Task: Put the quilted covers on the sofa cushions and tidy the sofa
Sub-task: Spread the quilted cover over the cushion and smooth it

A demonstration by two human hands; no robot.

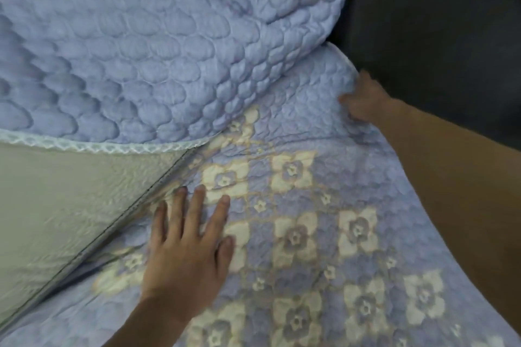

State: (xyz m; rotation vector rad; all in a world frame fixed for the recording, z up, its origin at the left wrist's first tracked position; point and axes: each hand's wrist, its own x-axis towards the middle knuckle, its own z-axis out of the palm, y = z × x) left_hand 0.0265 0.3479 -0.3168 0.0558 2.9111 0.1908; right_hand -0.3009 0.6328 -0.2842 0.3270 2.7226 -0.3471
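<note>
We are pressing our left hand (187,251) flat on the flowered quilted cover (304,234), its fingers (197,205) lying straight and spread, holding nothing, just beside the piped seam (158,191) that is running diagonally from lower left to upper right. Our right hand (362,101) is reaching farther out and gripping the cover's far edge, fingers curled into the fabric where it is meeting the dark sofa (437,22). That edge is lying up and right of the left hand, so the right hand is nearer to it, and we judge any pull should be going along the seam, toward the sofa. A second quilted piece (135,45) with a lace trim (93,146) is draping over the upper left.
</note>
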